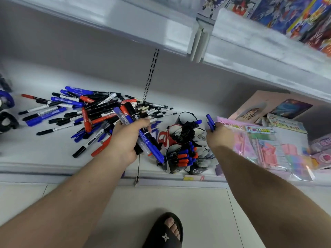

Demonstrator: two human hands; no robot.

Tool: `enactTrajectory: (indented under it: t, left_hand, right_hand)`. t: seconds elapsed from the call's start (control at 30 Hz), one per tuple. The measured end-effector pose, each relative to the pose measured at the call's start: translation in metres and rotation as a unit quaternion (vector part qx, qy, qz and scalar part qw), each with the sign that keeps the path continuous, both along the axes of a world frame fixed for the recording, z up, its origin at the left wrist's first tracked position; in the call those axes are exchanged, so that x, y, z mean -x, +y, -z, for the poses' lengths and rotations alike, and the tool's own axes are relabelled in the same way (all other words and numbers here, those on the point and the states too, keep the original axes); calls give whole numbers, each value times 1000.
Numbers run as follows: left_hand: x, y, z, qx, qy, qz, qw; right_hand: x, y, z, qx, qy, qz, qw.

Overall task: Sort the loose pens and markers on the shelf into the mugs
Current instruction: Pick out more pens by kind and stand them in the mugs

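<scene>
Bare forearms, black slide sandal [163,231], white flower emblem

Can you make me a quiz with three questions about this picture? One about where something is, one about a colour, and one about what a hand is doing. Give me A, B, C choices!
1. Where does the pile of pens lie?
A. left of the mugs
B. on the floor
C. on the top shelf

2. What colour is the marker in the right hand?
A. green
B. blue
C. yellow

3. What is the left hand doing?
A. lying flat and empty
B. pointing upward
C. gripping a bunch of markers

Answers:
1. A, the pile is spread on the shelf to the left of the mugs.
2. B, the blue marker sticks up out of that hand.
3. C, its fingers curl round a bunch of markers, blue, black and red.
</scene>
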State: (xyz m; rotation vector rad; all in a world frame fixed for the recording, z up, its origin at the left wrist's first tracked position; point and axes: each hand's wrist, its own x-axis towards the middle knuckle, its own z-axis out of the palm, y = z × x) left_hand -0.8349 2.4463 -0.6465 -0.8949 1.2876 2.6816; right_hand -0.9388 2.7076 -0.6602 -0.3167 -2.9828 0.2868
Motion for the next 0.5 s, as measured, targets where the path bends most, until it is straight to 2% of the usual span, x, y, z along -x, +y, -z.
enactTrajectory:
  t: [0.3,0.43,0.5]
  left_hand:
    - [-1,-4,13,18,-10,11,1000]
    - [-9,-7,11,-15,-14,17,1000]
    - [-15,-7,9,-37,-6,39,999]
  right_hand:
    - [32,-5,19,67,-73,50,994]
    - [32,2,9,23,-119,28,992]
    - [26,3,-3,4,-96,13,995]
